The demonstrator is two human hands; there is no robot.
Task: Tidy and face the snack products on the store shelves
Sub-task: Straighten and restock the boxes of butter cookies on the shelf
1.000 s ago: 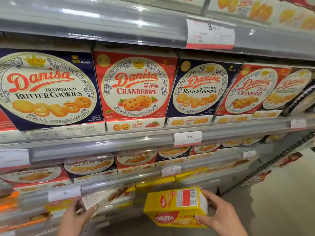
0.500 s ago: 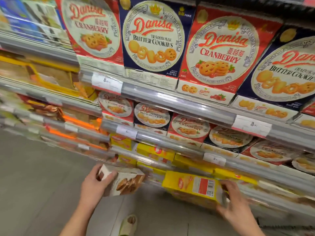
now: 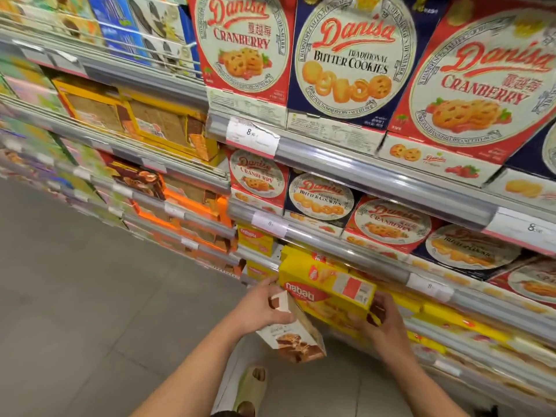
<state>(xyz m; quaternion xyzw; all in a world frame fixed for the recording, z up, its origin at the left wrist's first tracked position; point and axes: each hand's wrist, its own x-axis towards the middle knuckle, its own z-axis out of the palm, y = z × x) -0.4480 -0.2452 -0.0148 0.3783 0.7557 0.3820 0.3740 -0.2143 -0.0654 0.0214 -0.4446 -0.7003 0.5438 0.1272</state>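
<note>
Fingers of the left hand (image 3: pixel 261 308), lower centre of the frame, curl round a white and brown biscuit box (image 3: pixel 296 337) that hangs tilted below the shelf edge. Just right of it, the yellow Nabati box (image 3: pixel 326 291) sits at the lip of the low shelf (image 3: pixel 400 270), its left end against the left hand. The right hand (image 3: pixel 379 319) grips its right end, fingers wrapped under the corner. Both cartons look light and stiff, thin card that would dent if squeezed, so I judge the short ends or long edges are the best hold. Compared with half a second ago, the yellow box has risen and swung closer to the shelf, its logo face now showing, and the two hands have drawn together. Danisa boxes (image 3: pixel 343 58) fill the upper right.
</note>
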